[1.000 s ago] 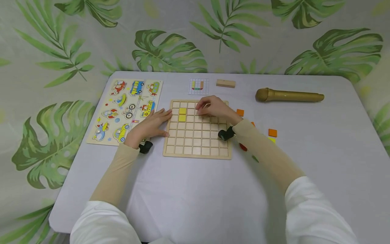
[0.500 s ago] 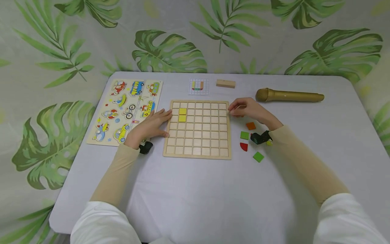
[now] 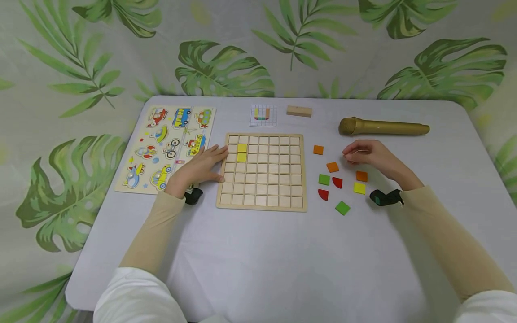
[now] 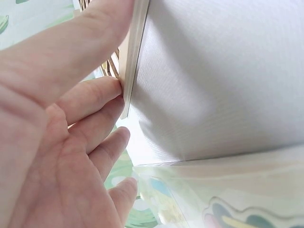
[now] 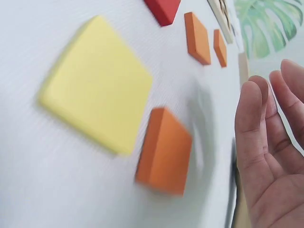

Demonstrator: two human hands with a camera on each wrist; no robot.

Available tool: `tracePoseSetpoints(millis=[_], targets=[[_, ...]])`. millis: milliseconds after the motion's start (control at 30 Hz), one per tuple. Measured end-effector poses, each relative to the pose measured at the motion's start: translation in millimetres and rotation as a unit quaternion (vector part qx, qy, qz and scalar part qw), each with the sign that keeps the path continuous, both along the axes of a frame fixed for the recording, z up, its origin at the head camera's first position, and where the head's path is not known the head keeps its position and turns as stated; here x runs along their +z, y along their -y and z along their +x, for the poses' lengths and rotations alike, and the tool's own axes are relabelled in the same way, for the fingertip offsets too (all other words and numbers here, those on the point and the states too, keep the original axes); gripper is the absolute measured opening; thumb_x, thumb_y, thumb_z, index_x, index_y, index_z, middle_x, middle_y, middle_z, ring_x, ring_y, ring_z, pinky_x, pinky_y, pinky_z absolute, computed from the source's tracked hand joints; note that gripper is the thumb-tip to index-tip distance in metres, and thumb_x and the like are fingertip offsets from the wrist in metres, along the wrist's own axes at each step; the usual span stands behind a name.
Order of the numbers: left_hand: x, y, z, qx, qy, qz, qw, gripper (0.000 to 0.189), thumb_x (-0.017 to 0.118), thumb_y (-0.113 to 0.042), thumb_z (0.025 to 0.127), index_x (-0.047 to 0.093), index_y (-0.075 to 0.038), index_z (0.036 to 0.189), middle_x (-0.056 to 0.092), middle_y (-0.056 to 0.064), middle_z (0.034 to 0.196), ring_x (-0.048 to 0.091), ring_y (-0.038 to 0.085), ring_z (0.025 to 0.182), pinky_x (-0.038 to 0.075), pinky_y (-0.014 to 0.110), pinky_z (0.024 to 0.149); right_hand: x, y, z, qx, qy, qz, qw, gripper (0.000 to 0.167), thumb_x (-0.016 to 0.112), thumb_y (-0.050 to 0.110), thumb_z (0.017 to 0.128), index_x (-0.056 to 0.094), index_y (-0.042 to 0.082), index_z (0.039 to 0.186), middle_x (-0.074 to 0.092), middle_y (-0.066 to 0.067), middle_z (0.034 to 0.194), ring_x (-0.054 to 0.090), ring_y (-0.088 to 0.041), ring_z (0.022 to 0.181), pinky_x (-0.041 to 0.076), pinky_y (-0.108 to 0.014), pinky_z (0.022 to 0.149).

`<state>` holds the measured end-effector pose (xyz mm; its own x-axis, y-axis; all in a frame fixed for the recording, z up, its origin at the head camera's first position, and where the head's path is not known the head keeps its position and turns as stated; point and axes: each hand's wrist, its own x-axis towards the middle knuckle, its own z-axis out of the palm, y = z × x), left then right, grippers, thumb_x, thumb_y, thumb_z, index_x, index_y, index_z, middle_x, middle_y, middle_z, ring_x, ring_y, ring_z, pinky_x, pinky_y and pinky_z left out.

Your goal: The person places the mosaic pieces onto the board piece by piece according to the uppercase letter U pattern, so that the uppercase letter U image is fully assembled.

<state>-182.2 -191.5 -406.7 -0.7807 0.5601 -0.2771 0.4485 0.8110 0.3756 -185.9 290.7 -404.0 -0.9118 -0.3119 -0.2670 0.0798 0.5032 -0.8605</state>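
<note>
The left side of the wooden board (image 3: 261,178) is touched by the left hand (image 3: 200,166), with its fingers almost straight and its thumb spread wide. Two yellow squares (image 3: 241,157) are set in the board, one below the other. Nothing is held by the right hand (image 3: 375,157); its fingers are softly bent above the counter (image 3: 258,251). Near it, an orange square (image 3: 361,176) and a loose yellow square (image 3: 359,188) can be seen side by side.

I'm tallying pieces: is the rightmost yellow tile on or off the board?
Off: that yellow tile lies on the table, right of the board.
</note>
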Motion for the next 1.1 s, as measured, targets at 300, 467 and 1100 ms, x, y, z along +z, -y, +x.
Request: tracePoseSetpoints(millis=[300, 467, 1100], targets=[[-1.2, 0.8, 0.6, 0.001, 0.002, -0.001, 1.0, 0.088, 0.075, -0.028, 0.081, 0.028, 0.0, 0.149, 0.017, 0.011, 0.158, 0.007, 0.033, 0.144, -0.002, 0.052, 0.114, -4.1, -22.7, 16.2, -0.02, 0.006, 0.02, 0.9996, 0.036, 0.059, 0.023, 0.096, 0.057, -0.003, 0.12, 0.063, -0.014, 0.113, 0.063, -0.015, 0.091, 0.052, -0.021, 0.079], [-2.6, 1.1, 0.3, 0.002, 0.003, 0.001, 1.0, 0.087, 0.075, -0.029, 0.082, 0.028, 0.0, 0.149, 0.017, 0.01, 0.158, 0.007, 0.032, 0.144, -0.003, 0.052, 0.114, -5.8, -25.8, 25.6, -0.016, 0.009, 0.012, 0.9998, 0.035, 0.062, 0.022, 0.094, 0.058, -0.003, 0.118, 0.066, -0.01, 0.107, 0.062, -0.016, 0.087, 0.051, -0.023, 0.077], [-4.8, 2.0, -2.5, -0.002, 0.001, 0.001, 1.0, 0.087, 0.074, -0.031, 0.083, 0.027, -0.001, 0.15, 0.016, 0.01, 0.158, 0.006, 0.033, 0.144, -0.003, 0.053, 0.114, -19.4, -24.6, 52.4, 0.098, -0.108, 0.071, 0.9867, 0.021, 0.073, 0.0, 0.082, 0.069, 0.004, 0.102, 0.065, -0.009, 0.097, 0.053, -0.018, 0.084, 0.048, -0.017, 0.071]])
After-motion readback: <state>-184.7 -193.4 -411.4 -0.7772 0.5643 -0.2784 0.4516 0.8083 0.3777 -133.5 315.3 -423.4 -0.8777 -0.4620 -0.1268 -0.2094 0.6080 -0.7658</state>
